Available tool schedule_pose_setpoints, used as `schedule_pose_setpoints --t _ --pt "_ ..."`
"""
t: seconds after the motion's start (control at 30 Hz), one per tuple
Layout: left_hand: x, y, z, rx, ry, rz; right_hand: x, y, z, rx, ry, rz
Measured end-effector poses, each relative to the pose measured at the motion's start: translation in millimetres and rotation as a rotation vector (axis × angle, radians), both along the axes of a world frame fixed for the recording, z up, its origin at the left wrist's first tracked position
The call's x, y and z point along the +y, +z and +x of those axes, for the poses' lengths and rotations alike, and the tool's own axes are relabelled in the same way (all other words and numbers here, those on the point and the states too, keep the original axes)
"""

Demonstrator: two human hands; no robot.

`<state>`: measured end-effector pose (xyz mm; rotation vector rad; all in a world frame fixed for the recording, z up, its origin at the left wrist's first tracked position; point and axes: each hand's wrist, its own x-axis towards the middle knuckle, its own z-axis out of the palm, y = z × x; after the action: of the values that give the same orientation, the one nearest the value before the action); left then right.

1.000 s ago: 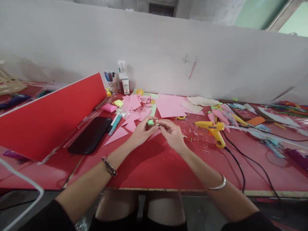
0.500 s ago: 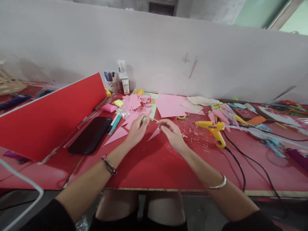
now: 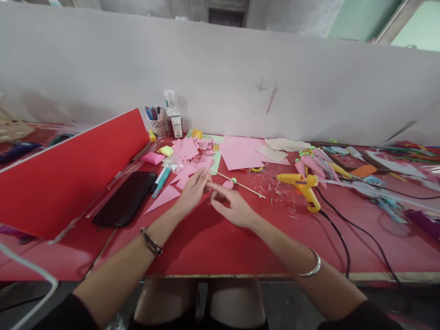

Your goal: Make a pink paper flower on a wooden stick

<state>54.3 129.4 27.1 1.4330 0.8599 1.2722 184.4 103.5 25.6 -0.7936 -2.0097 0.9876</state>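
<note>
My left hand (image 3: pixel 195 190) is closed over the red table, its fingers pinched together; what it holds, if anything, is too small to make out. My right hand (image 3: pixel 233 206) is beside it, thumb and fingers apart, its index fingertip touching the left fingers. Just beyond the right hand lies a thin stick (image 3: pixel 252 189) with a small green ball (image 3: pixel 234 180) on it. A small pink piece (image 3: pixel 228 184) is next to the ball, partly behind the right hand.
Pink paper (image 3: pixel 239 153) and scraps lie behind the hands. A yellow glue gun (image 3: pixel 302 185) with a black cord is at right, near pink cones (image 3: pixel 314 164). At left are a black phone (image 3: pixel 125 198), markers (image 3: pixel 161 182) and a red board (image 3: pixel 79 169).
The stick and green ball have left my hands and now lie on the table. My left hand no longer shows the green ball, and my right hand has moved lower and to the left.
</note>
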Motion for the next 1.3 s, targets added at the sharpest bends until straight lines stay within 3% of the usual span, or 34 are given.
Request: schedule_pose_setpoints --t 0.1,0.2,0.5,0.63,0.77,1.03,1.2,1.3 --pt "0.5 0.0 0.8 -0.063 0.014 -0.075 2.3 -1.8 0.7 0.055 -0.088 0.008" --pt "-0.5 0.2 0.3 -0.062 0.075 -0.048 4.5 -1.3 2.4 0.079 -0.174 0.024" --pt "-3.9 -3.0 -0.4 0.406 0.199 0.369 4.9 -6.6 1.4 -0.037 -0.162 0.076" --pt "-3.6 -5.5 -0.1 0.506 0.205 0.484 6.4 -7.6 0.3 -0.017 -0.223 0.04" --pt "-3.7 -5.7 -0.7 0.586 0.183 0.623 8.6 -8.7 -0.9 0.007 -0.193 0.018" --pt "-0.9 -1.0 -5.0 0.635 0.15 0.585 9.8 -8.9 0.0 -0.062 -0.193 0.035" --pt "0.5 0.0 -7.9 0.572 0.313 0.493 8.4 -6.0 1.4 0.037 -0.162 -0.035" --pt "-1.3 0.8 -7.7 0.51 0.319 0.445 9.1 -5.2 1.5 0.121 -0.216 -0.109"
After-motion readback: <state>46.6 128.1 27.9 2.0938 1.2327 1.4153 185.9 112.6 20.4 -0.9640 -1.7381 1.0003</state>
